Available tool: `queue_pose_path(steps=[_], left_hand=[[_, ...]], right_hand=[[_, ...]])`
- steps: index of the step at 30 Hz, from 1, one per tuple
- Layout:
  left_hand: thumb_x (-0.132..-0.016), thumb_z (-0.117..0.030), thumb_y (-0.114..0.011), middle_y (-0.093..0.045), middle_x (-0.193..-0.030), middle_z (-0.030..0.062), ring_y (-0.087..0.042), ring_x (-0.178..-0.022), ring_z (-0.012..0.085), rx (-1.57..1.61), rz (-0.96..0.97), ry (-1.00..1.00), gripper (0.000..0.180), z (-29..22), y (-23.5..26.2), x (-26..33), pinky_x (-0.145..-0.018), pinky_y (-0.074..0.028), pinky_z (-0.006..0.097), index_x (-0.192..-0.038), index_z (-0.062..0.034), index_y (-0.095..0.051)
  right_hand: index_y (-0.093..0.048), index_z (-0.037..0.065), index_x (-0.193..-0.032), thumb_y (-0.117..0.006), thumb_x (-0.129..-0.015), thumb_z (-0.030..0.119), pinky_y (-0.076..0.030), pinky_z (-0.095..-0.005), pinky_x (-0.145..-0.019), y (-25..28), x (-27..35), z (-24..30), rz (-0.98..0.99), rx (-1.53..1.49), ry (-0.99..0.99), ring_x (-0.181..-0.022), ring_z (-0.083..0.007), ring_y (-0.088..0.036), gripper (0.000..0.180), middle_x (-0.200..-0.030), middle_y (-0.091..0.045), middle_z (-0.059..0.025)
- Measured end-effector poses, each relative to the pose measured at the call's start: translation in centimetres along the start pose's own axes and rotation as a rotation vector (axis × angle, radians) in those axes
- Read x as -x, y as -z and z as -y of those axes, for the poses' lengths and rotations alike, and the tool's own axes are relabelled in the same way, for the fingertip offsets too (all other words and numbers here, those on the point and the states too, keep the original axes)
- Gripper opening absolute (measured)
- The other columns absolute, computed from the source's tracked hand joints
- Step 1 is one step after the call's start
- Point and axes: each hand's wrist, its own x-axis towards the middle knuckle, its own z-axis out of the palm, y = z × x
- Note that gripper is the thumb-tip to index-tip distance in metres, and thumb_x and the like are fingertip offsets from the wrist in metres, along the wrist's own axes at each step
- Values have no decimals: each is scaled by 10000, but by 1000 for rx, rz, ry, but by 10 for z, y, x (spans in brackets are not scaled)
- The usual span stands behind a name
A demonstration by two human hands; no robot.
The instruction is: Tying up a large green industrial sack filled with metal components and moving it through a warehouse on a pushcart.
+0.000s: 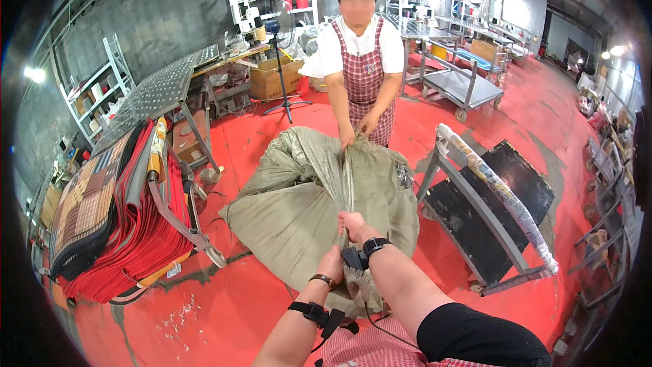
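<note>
A huge, bulging olive-green woven sack (278, 224) sits on the red floor in front of me, its cloth creased and gathered into folds along the middle. My right hand (354, 224) is closed around a bunched fold on its near side. Just below and to the left, my left hand (331, 264) grips the gathered cloth too. Across the sack, a person in a checked apron (361, 81) holds the far end of the same fold with both hands (356, 129). What the sack contains is mostly hidden.
Left of the sack stands a trolley piled with red and patterned mats (129, 217). A flat black cart (502, 204) with a plastic-wrapped roll (499, 194) is at the right. Behind are a tripod (282, 88), a cardboard box (272, 80) and a perforated metal table (149, 98).
</note>
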Motion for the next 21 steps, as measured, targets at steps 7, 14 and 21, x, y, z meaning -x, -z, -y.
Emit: queue_pose_path(steps=[7, 14, 21], left_hand=[[-730, -71, -465, -543, -764, 267, -526, -766, 425, -42, -49, 30, 155, -18, -1, 20, -638, -420, 457, -860, -5, -413], [-736, -57, -449, -546, -824, 258, -526, -810, 410, 287, -30, 170, 141, -15, -27, 11, -678, -423, 441, -866, -7, -430], [-789, -107, -386, -550, -856, 264, -533, -815, 397, 341, -49, 168, 173, 10, -31, -18, -682, -426, 421, -901, 4, -457]], right_hand=[[-512, 16, -667, -505, -783, 121, -361, -335, -393, -5, 36, 6, -24, 82, 18, -455, -192, -432, 157, -553, -457, -65], [-496, 13, -642, -525, -770, 98, -358, -326, -386, 3, 45, 18, -16, 109, 54, -442, -183, -433, 157, -554, -450, -59], [-525, -14, -690, -516, -760, 103, -362, -343, -397, -4, 19, 19, -91, 231, 109, -454, -203, -444, 137, -578, -476, -90]])
